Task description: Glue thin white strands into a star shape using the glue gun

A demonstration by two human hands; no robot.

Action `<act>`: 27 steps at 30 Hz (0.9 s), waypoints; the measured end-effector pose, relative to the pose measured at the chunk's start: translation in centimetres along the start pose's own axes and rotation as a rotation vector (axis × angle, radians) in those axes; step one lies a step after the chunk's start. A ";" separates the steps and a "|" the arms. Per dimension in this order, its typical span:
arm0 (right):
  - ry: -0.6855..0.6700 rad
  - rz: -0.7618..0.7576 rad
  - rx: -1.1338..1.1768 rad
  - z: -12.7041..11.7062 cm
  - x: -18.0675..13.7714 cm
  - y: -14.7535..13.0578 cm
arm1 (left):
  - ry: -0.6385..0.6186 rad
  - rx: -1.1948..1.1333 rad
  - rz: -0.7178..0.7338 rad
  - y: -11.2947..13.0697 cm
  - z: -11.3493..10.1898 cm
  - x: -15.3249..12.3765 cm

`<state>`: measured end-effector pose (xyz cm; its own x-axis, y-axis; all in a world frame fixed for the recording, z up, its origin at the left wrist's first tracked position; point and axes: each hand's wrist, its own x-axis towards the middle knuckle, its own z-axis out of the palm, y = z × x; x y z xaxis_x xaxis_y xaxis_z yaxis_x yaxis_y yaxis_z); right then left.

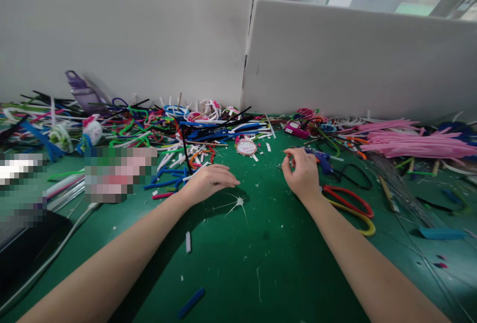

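Note:
My left hand (209, 184) hovers over the green table (223, 273), its fingers stretched to the right with nothing visible in them. Just below its fingertips lies a white star-shaped blob (239, 201) with thin strands, like dried glue. On the other side, my right hand (301, 173) has thumb and forefinger curled together in a pinch; anything between them is too small to make out. A blue glue gun (323, 160) rests right beside that hand, partly hidden by it. Scissors with red and yellow handles (350, 203) lie by my right wrist.
A round white piece (246, 147) sits ahead between the hands. Colourful pipe cleaners (223, 131) pile along the grey partition (126, 40), with a pink bundle (417, 141) at right. A purple bottle (84, 94) leans at left. A white cable (59, 248) crosses the left side.

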<state>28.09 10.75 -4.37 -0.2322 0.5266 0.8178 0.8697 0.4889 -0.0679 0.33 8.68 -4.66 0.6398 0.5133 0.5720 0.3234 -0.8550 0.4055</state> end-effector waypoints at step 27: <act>-0.038 -0.195 0.244 -1.1 -0.2 -1.9 | -0.024 -0.670 -0.414 0.5 0.2 0.2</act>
<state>26.98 8.99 -3.80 -0.4042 0.4299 0.8073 0.6784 0.7329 -0.0506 0.75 8.31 -4.48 0.5767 0.7718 0.2679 0.0542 -0.3633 0.9301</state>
